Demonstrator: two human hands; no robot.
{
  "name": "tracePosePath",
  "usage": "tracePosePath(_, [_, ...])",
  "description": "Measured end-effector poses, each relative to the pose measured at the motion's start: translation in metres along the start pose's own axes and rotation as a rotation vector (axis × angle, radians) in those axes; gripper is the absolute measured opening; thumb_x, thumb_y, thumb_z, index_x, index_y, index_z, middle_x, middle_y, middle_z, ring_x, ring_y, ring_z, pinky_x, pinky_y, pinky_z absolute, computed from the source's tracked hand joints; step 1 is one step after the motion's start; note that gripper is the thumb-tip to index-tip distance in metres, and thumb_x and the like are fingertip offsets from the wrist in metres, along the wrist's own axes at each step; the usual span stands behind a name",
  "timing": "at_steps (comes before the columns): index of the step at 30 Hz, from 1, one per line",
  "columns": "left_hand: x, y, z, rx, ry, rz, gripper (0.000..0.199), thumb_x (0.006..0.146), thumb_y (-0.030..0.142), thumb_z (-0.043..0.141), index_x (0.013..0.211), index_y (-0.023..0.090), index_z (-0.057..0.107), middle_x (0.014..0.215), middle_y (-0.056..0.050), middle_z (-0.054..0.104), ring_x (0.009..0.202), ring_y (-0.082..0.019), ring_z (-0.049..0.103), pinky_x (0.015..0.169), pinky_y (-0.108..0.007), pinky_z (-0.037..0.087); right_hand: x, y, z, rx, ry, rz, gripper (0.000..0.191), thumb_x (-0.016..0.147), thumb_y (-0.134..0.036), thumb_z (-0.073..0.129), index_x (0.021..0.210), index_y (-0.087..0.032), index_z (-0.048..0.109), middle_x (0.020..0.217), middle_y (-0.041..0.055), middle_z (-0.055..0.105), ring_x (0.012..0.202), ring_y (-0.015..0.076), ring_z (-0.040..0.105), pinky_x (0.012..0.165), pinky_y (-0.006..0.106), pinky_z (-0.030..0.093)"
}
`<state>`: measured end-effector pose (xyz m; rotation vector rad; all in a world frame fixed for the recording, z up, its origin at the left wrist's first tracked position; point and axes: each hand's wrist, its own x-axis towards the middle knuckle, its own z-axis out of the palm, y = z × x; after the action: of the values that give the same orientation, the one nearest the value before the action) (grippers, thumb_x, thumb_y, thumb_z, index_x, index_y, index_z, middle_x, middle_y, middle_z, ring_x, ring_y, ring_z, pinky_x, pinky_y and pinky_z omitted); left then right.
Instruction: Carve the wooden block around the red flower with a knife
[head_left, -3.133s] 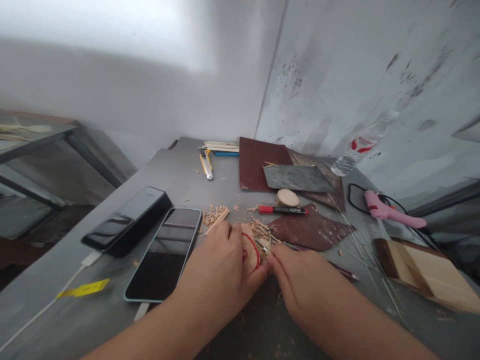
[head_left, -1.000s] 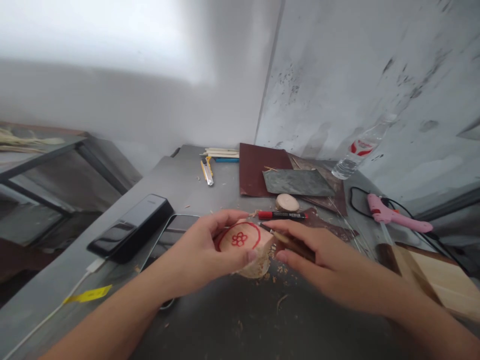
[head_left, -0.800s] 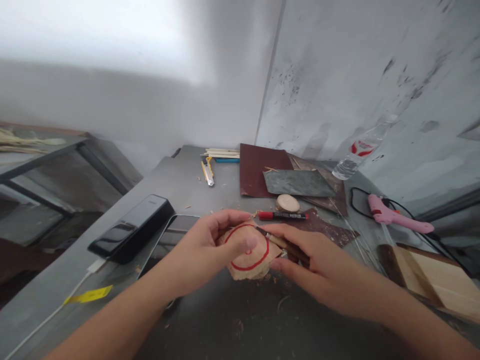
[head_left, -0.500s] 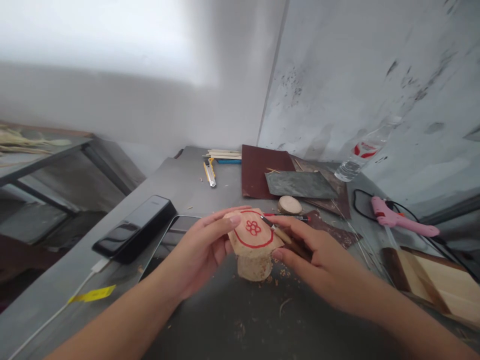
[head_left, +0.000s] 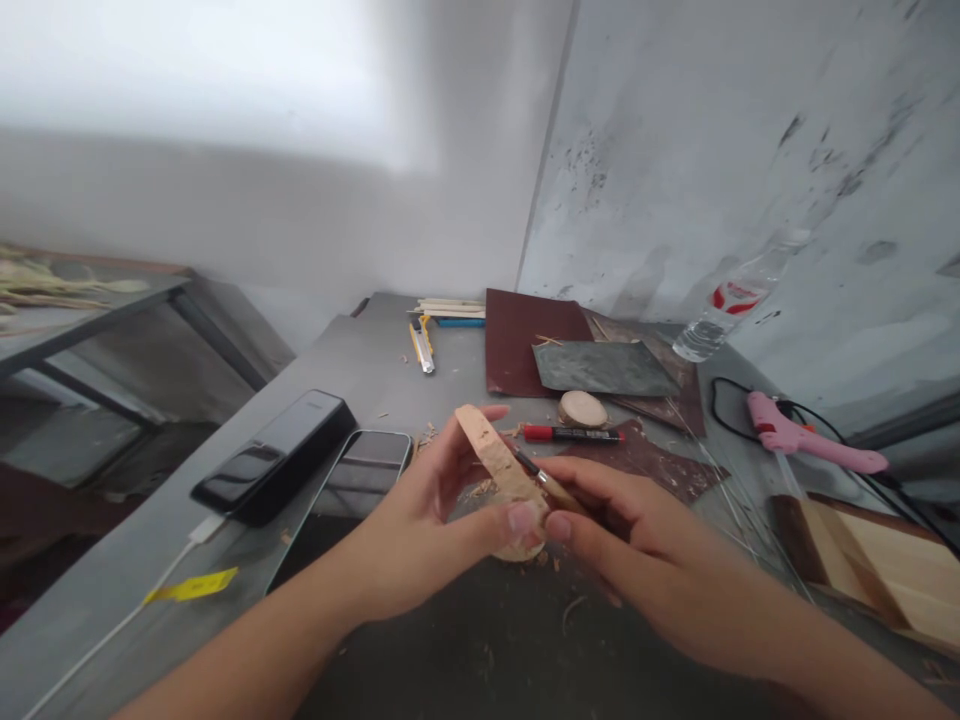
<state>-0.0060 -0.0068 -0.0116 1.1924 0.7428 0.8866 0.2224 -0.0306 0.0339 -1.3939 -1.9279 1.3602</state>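
My left hand (head_left: 442,530) grips a pale wooden piece (head_left: 491,450), thumb on its near end and fingers behind it. The piece is tilted on edge, so its rough side faces me and its drawn face is hidden. In my right hand (head_left: 637,535) is a carving knife (head_left: 551,485) with a wooden handle and a short metal tip, which lies against or close beside the piece. Below the left thumb a round wooden block (head_left: 517,550) shows in part, with shavings around it.
A phone (head_left: 330,510) and a black power bank (head_left: 274,455) lie on the left. Beyond the hands are a red marker (head_left: 574,434), a wood slice (head_left: 583,409), a yellow utility knife (head_left: 422,345) and leather sheets (head_left: 517,340). At right are a pink glue gun (head_left: 810,440), a bottle (head_left: 731,305) and a wooden board (head_left: 870,560).
The wooden piece has turned from showing its red flower drawing to standing edge-on. My left thumb has shifted down to its near end. The red marker is now fully in view.
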Motion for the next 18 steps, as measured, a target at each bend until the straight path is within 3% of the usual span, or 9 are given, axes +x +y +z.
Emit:
tracePosePath(2, [0.0, -0.002, -0.002, -0.064, -0.043, -0.027, 0.083, 0.088, 0.031, 0.084, 0.157, 0.028, 0.038, 0.141, -0.013, 0.065, 0.132, -0.03, 0.064, 0.11, -0.046, 0.053, -0.002, -0.002, -0.005, -0.079, 0.038, -0.068, 0.04, 0.109, -0.052, 0.055, 0.141, -0.033, 0.07, 0.11, 0.002, 0.079, 0.084, 0.0175, 0.072, 0.074, 0.027, 0.057])
tracePosePath(5, [0.0, -0.002, -0.007, -0.155, -0.144, -0.043, 0.082, 0.09, 0.034, 0.084, 0.159, 0.029, 0.039, 0.135, -0.011, 0.068, 0.127, -0.029, 0.066, 0.105, -0.043, 0.054, -0.009, -0.007, -0.014, -0.17, 0.092, -0.147, 0.033, 0.111, -0.047, 0.054, 0.132, -0.032, 0.075, 0.127, 0.0014, 0.079, 0.111, 0.0225, 0.073, 0.092, 0.03, 0.058])
tracePosePath(9, [0.001, -0.004, -0.009, -0.252, -0.236, -0.023, 0.064, 0.094, 0.049, 0.08, 0.15, 0.029, 0.057, 0.121, -0.006, 0.069, 0.108, -0.021, 0.068, 0.093, -0.03, 0.055, -0.022, -0.011, -0.023, -0.318, 0.004, -0.167, 0.03, 0.111, -0.038, 0.054, 0.131, -0.032, 0.076, 0.096, -0.0022, 0.082, 0.084, 0.0175, 0.075, 0.076, 0.026, 0.059])
tracePosePath(11, [0.001, -0.006, -0.008, -0.311, -0.221, -0.05, 0.055, 0.097, 0.055, 0.074, 0.144, 0.029, 0.064, 0.105, -0.002, 0.067, 0.087, -0.013, 0.065, 0.082, -0.023, 0.054, -0.026, -0.013, -0.023, -0.378, 0.005, -0.206, 0.029, 0.108, -0.033, 0.056, 0.13, -0.032, 0.076, 0.099, -0.0021, 0.083, 0.086, 0.0179, 0.076, 0.073, 0.025, 0.059])
tracePosePath(14, [0.004, -0.009, -0.004, -0.402, -0.179, -0.096, 0.049, 0.097, 0.067, 0.068, 0.12, 0.025, 0.074, 0.081, 0.004, 0.058, 0.057, -0.007, 0.047, 0.058, -0.019, 0.046, -0.027, -0.02, -0.02, -0.393, 0.001, -0.255, 0.028, 0.103, -0.029, 0.062, 0.126, -0.033, 0.077, 0.119, -0.0019, 0.083, 0.099, 0.0204, 0.078, 0.073, 0.024, 0.059])
tracePosePath(16, [0.005, -0.008, 0.0, -0.406, -0.162, -0.115, 0.052, 0.092, 0.072, 0.07, 0.102, 0.022, 0.076, 0.072, 0.005, 0.052, 0.05, -0.007, 0.037, 0.05, -0.02, 0.038, -0.024, -0.026, -0.016, -0.364, -0.042, -0.255, 0.026, 0.103, -0.027, 0.061, 0.121, -0.034, 0.078, 0.12, -0.0037, 0.083, 0.098, 0.0188, 0.078, 0.075, 0.024, 0.059])
tracePosePath(18, [0.006, -0.005, 0.005, -0.379, -0.139, -0.126, 0.053, 0.09, 0.074, 0.071, 0.094, 0.02, 0.074, 0.067, 0.005, 0.05, 0.051, -0.008, 0.038, 0.05, -0.021, 0.037, -0.021, -0.032, -0.011, -0.319, -0.083, -0.229, 0.025, 0.105, -0.026, 0.058, 0.114, -0.034, 0.079, 0.112, -0.006, 0.083, 0.093, 0.0157, 0.078, 0.078, 0.023, 0.059])
